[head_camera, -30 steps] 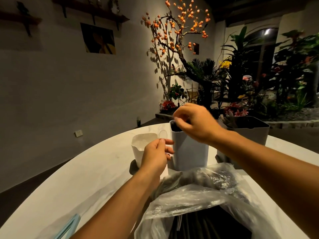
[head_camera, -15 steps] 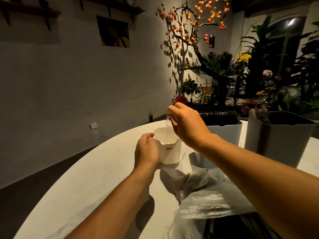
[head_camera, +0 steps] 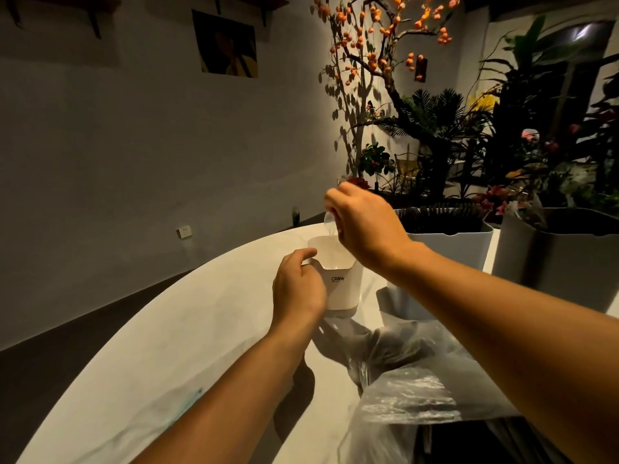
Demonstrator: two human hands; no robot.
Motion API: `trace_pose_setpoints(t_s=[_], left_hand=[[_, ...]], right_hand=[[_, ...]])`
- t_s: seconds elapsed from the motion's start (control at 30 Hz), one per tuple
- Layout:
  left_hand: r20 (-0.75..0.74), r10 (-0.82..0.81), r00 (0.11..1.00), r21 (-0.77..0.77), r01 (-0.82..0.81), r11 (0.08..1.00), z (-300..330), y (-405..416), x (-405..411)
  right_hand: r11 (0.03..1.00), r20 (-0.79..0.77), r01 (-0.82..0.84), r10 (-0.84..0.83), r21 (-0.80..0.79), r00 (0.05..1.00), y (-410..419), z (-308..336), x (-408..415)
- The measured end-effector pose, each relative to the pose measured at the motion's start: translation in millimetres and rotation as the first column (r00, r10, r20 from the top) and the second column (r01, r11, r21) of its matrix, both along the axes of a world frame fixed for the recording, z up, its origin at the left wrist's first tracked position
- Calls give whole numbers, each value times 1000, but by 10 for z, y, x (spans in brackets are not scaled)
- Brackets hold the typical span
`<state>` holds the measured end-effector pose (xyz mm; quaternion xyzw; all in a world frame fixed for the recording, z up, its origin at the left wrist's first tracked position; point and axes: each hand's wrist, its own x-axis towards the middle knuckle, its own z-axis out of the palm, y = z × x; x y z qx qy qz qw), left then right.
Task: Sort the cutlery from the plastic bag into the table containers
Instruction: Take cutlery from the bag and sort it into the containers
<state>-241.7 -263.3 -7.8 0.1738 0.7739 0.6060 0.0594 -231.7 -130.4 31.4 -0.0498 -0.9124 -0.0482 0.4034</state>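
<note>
Both forearms bare, no sleeves in view; hands, left and right, bare, ungloved.

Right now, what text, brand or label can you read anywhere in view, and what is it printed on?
"CRBW": dark print on the front of the small white container that the left hand grips.
A smaller line under it: too small to read.
Wall picture: no legible words.
Grey containers, plastic bag: no text visible.
</note>
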Motion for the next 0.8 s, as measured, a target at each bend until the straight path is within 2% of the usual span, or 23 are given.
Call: trace_pose_setpoints(t_s=[0.1, 0.17, 0.4, 0.63, 0.8], left_hand=[[0, 12, 1000, -7, -12, 1000, 14, -12, -12], [3, 12, 1000, -8, -12, 1000, 17, -13, -22], [41, 37, 998, 30, -38, 999, 68, -78, 68], [-20, -76, 997, 92, 77, 993, 228, -318, 680], [-66, -140, 988, 63, 145, 987, 154, -557, 1162]], right_hand=[[997, 347, 34, -8, -70, 938, 5, -232, -73], [986, 441, 74, 1, -153, 898, 5, -279, -62], [974, 365, 103, -23, -201, 931, 3, -27, 298], [964, 327, 90, -3, -252, 945, -292, 196, 1179], [905, 381, 70, 106, -420, 918, -654, 227, 1829]])
